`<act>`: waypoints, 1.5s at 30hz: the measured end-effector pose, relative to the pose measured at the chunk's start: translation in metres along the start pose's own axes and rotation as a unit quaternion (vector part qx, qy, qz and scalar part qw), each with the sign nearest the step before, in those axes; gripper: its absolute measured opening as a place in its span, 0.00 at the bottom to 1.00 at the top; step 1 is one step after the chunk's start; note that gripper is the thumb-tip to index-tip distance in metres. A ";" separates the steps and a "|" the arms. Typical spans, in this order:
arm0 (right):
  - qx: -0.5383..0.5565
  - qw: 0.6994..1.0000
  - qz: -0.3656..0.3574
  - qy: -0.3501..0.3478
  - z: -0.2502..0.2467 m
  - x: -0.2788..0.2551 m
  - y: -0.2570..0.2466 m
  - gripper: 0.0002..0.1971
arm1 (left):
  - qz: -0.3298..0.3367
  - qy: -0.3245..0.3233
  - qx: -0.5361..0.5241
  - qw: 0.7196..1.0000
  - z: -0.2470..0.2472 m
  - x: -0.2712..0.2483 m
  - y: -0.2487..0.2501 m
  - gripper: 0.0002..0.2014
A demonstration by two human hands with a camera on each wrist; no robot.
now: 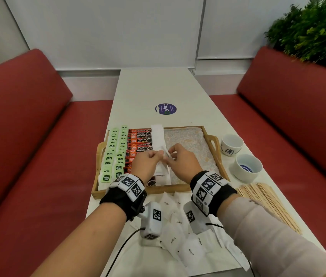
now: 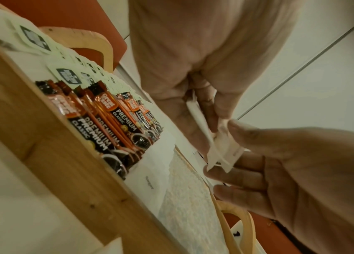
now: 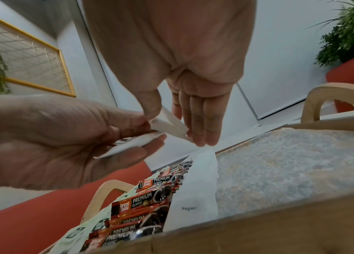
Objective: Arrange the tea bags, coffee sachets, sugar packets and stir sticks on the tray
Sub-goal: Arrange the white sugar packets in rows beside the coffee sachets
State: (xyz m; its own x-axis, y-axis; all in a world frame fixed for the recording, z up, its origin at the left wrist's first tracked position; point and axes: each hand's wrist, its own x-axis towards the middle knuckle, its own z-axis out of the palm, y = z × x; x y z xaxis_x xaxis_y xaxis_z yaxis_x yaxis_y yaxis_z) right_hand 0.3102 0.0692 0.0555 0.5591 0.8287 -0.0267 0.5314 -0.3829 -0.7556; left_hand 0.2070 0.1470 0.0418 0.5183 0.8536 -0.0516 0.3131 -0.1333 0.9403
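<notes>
While pinched: sugar packets (image 1: 166, 154) between fingers (image 3: 199, 120) (both hands).

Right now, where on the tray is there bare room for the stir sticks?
Free: the tray liner's right half, between the sugar column and the right handle. Crowded: tea bags and coffee sachets fill the left; both hands hold sugar packets over the middle.

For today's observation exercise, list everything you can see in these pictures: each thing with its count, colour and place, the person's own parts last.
tray: one, wooden, on table.
tea bags: many, green, tray's left.
coffee sachets: many, orange-black, beside tea bags.
sugar packets: many, white; a row in the tray, loose ones near table edge.
stir sticks: a pile, pale wood, right of tray.
cups: two, white, right of tray.
table: one, white.
left hand: pinches sugar packets.
right hand: pinches them too.
</notes>
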 end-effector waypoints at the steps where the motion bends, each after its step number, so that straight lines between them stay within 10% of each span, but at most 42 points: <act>1: -0.001 1.000 0.000 0.000 0.000 0.002 0.000 0.13 | 0.002 0.004 0.014 1.000 -0.001 0.003 -0.002 0.12; 17: 0.070 0.990 0.122 -0.003 0.018 0.006 0.025 0.07 | 0.009 0.224 -0.048 0.973 -0.018 0.006 -0.041 0.11; 45: -0.126 0.982 0.118 -0.076 0.041 0.017 0.035 0.10 | 0.001 0.230 -0.118 0.966 -0.011 0.002 -0.058 0.09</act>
State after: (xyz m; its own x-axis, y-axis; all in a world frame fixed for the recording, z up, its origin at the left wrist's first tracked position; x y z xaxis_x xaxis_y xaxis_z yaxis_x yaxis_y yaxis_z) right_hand 0.3118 0.0867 0.0017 0.5936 0.7494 -0.2933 0.5502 -0.6439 -0.5317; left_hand 0.1813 0.1619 -0.0096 0.0939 0.9941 0.0547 0.0938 -0.0636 0.9936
